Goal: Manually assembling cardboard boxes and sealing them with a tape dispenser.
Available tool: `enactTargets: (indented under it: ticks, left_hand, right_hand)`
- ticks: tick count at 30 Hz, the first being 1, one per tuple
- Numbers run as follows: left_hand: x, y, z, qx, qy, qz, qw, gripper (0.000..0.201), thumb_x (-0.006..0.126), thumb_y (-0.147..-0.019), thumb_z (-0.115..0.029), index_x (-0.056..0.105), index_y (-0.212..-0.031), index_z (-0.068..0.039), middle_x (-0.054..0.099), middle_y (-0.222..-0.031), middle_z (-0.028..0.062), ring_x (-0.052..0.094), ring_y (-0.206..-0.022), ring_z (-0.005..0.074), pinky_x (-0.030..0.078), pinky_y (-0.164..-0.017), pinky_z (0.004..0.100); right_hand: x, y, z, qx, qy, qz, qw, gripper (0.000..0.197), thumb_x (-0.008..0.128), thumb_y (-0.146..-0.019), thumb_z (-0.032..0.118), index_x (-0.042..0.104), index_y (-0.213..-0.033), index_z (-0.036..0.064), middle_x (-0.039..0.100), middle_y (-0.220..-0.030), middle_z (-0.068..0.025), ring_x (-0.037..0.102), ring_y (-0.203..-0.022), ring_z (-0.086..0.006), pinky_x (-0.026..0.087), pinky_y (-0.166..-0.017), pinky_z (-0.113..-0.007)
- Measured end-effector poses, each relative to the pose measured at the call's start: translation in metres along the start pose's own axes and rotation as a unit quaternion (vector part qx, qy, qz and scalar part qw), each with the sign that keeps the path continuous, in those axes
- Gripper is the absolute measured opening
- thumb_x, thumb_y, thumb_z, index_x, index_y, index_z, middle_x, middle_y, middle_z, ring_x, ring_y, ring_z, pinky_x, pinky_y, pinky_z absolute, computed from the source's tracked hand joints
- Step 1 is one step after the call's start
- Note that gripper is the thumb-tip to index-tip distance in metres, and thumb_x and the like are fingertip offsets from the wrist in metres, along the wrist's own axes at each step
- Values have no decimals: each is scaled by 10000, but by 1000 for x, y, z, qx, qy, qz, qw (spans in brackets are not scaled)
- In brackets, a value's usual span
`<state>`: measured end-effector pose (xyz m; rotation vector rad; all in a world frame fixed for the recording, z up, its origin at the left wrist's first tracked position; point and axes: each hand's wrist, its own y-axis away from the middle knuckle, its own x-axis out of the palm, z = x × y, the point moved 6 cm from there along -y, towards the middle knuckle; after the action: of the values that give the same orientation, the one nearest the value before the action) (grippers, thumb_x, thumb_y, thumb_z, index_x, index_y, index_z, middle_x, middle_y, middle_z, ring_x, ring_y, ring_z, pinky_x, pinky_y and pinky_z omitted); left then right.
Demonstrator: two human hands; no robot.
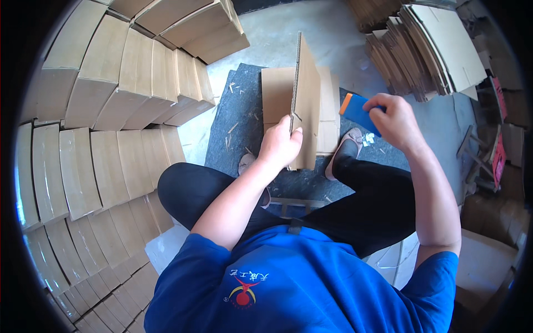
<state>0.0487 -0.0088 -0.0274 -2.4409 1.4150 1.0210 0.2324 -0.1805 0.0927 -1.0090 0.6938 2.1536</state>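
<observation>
My left hand (279,143) pinches the near part of a corrugated cardboard piece (307,105) that stands on edge between my knees, its left edge turned toward me. Under and behind it, more flat cardboard (276,91) lies on the dark mat (244,91). To the right, my right hand (397,121) is closed on a flat blue scraper-like tool (360,112) with an orange end strip. The tool is held in the air, apart from the cardboard, and its orange end points left. My palm hides part of the tool.
Rows of closed cardboard boxes (100,161) are stacked along the left, with more boxes (197,30) at the upper left. Flattened cardboard sheets (427,53) are piled at the upper right. Scraps (229,136) litter the mat, and my shoe (345,145) stands beside the cardboard.
</observation>
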Motion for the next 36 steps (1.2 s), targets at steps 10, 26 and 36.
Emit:
enactTargets:
  ticks: [10, 26, 36]
  left_hand:
    - [43, 69, -16, 12, -35, 135, 990, 712, 582, -928, -280, 241, -1477, 20, 649, -1069, 322, 642, -1017, 453, 507, -896, 482]
    - [38, 8, 2, 85, -77, -51, 992, 311, 477, -962, -238, 632, -903, 25, 668, -953, 256, 644, -878, 443, 509, -812, 497]
    - [-64, -45, 22, 34, -158, -161, 974, 373, 448, -909, -242, 685, -859, 41, 668, -859, 303, 666, -873, 455, 531, -833, 514]
  right_hand:
    - [111, -1, 19, 63, 160, 221, 960, 671, 482, -899, 699, 752, -981, 90, 728, -999, -110, 680, -1018, -273, 520, -896, -410]
    - [118, -18, -11, 61, 61, 177, 980, 523, 643, -838, 559, 742, -1059, 95, 717, -1083, -126, 664, -1059, -281, 502, -942, -393]
    - [82, 15, 44, -20, 205, 217, 954, 315, 607, -757, 291, 751, -909, 56, 728, -967, -153, 694, -953, -303, 540, -873, -392]
